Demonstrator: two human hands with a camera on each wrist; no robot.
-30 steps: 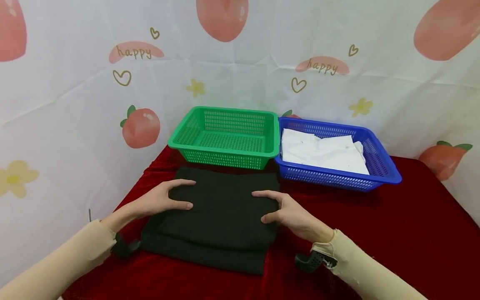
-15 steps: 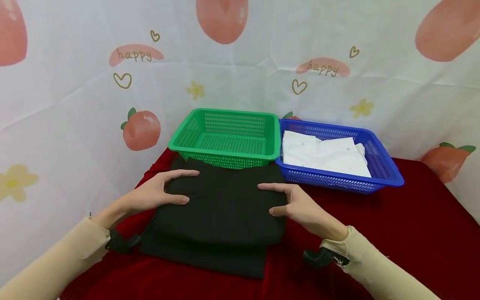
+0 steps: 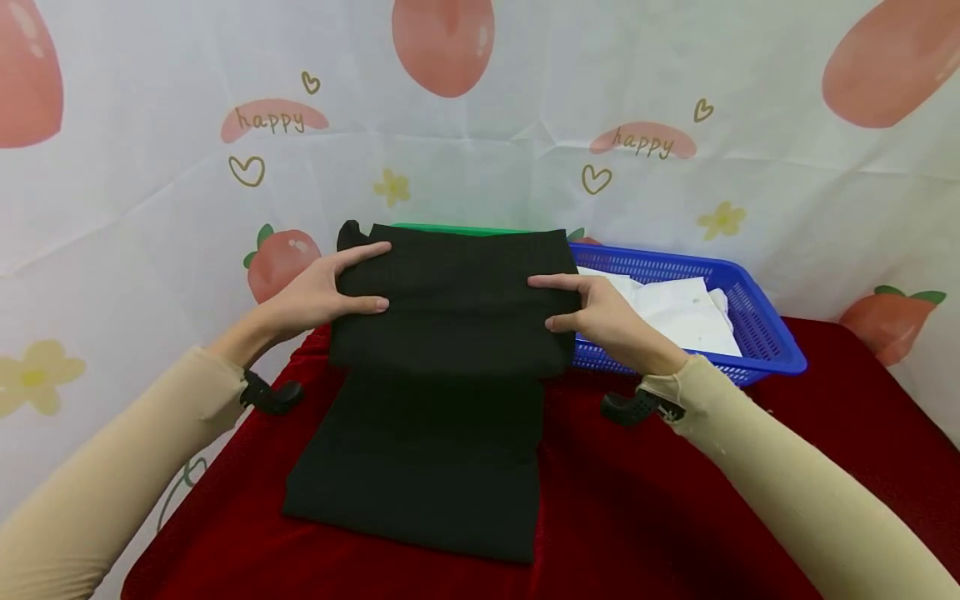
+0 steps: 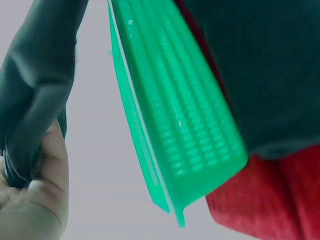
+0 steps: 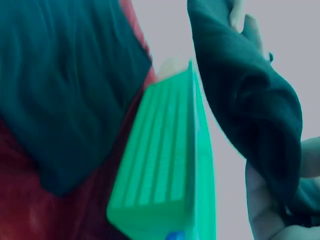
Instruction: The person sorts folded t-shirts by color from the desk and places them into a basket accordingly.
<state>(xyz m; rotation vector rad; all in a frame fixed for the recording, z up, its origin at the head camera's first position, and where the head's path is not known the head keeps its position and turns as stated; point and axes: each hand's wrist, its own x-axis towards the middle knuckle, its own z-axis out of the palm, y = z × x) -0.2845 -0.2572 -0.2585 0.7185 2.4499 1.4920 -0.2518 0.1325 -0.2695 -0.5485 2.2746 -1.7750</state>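
A folded black cloth is held up off the table, its garment kind not clear. My left hand grips its left side and my right hand its right side, thumbs toward me. Both wrist views show the held cloth raised above the green basket, fingers curled under its edge. A second folded black cloth lies flat on the table below, apart from the lifted one. In the head view the lifted cloth hides nearly all of the green basket except its back rim.
To the right stands a blue basket with folded white cloth in it. Red velvet covers the table. A white printed backdrop rises behind the baskets.
Both hands have lifted the upper black cloth off the lower one and moved it up and away from me, to over the green basket. The lower cloth has stayed in place.
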